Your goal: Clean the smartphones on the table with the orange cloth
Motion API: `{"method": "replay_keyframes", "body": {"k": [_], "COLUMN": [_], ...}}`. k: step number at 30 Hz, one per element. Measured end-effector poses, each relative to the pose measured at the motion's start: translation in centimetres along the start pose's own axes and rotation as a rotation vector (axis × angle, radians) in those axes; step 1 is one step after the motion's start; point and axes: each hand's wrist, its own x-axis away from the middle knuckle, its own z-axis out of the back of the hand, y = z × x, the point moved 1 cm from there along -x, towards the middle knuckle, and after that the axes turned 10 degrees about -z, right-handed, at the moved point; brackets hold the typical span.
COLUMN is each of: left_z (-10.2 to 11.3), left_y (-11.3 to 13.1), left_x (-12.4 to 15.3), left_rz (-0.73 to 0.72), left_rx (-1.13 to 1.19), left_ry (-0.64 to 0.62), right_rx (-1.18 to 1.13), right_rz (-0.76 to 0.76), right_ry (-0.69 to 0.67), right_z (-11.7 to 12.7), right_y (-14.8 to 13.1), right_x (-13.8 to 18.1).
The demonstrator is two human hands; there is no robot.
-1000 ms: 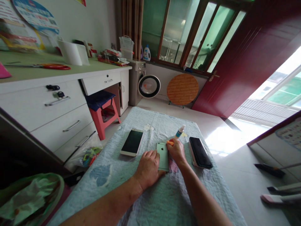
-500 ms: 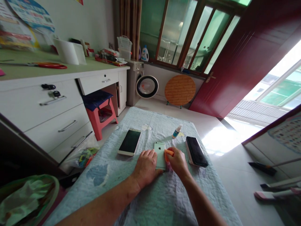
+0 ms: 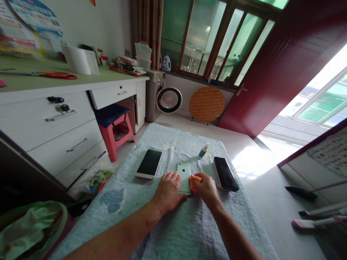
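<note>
A pale smartphone with an apple logo lies back up on the quilted cloth. My left hand grips it, fingers along its left side and thumb at its lower end. Pinched in my right hand is an orange cloth, pressed against the phone's right edge. Left of my hands rests a larger phone with its dark screen up. A dark phone lies on the right on top of something lighter. Beyond my right hand stands a small spray bottle.
The light blue quilted cloth covers the surface under the phones. To the left are a desk with drawers, a red stool and a bin. A washing machine with its door swung out stands behind.
My right hand and the orange cloth have slid slightly down along the phone's right edge. My left hand and the phone stay put.
</note>
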Motion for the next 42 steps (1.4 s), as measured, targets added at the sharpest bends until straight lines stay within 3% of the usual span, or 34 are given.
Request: {"method": "replay_keyframes", "body": {"k": [9,13,21,33,37,42], "left_z": [0.1,0.4,0.0,-0.4,-0.5,-0.4], "left_y": [0.1,0.2,-0.1,-0.2,-0.2,-0.2], "left_x": [0.0,0.1,0.2,0.2,0.2,0.1], "left_rz": [-0.001,-0.007,-0.008,-0.014,-0.012,-0.016], "left_rx": [0.033,0.032,0.020,0.032,0.011,0.011], "left_ry": [0.025,0.025,0.025,0.045,0.035,0.017], "right_rx": [-0.074,-0.084,0.048,0.008,0.001,0.054], "right_rz": [-0.061,-0.056,-0.011,0.067,0.080,0.072], "right_ry": [0.061,0.069,0.033,-0.018,-0.011,0.035], "right_z": [-1.2,-1.5,-0.3,0.6,0.5,0.2], "right_y": [-1.5,-1.9,-1.4,0.5,0.4,-0.8], "right_x": [-5.8,-6.7,-3.4,3.8,3.9,1.5]}}
